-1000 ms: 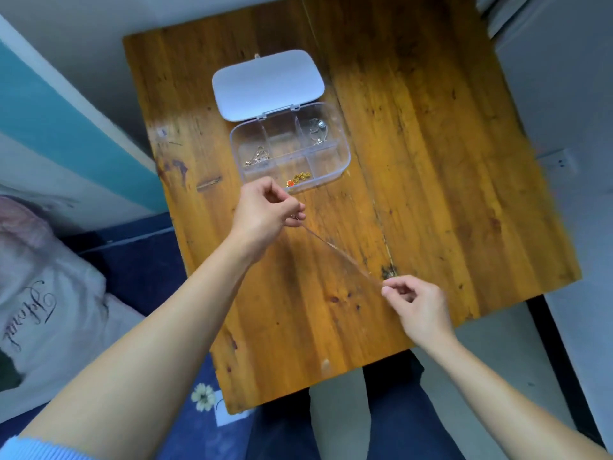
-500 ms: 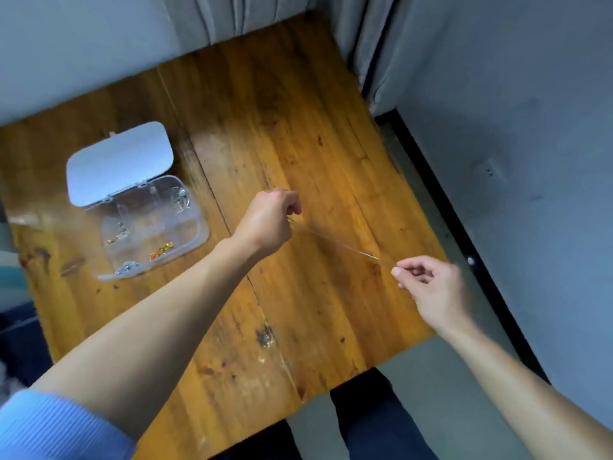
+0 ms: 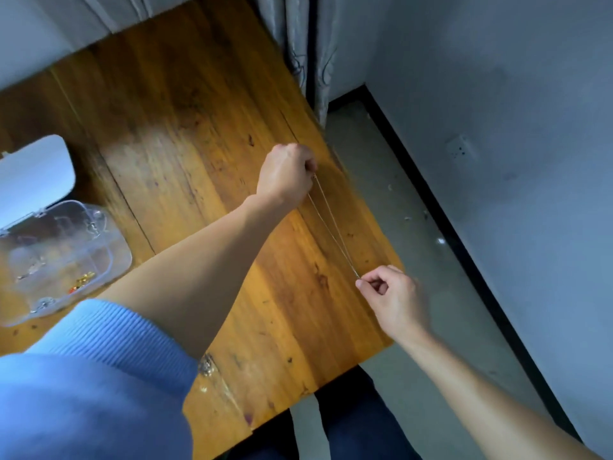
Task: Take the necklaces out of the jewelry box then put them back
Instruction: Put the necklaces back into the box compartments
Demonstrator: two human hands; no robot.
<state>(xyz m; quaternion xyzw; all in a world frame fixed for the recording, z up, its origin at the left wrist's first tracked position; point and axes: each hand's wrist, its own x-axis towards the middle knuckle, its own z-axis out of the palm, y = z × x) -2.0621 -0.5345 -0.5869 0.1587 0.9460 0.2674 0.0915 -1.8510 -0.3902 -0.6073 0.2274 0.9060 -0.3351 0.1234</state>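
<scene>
Fingers [image 3: 360,283] of the right hand [image 3: 394,298] pinched on one end of the necklace [image 3: 333,227], left hand [image 3: 287,174] clamped on the other, chain taut above the counter [image 3: 199,144]; pull harder and it could snap or slip; the counter's right edge sits just beside, floor beyond; jewelry box [image 3: 63,257] open, well left, clear wood between.

worn wooden table [image 3: 185,134] (scuffed), grey curtain [image 3: 295,44], wall socket [image 3: 459,151], concrete floor [image 3: 414,260]

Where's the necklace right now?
The necklace is stretched between the left hand and right hand, over the table's right edge.
</scene>
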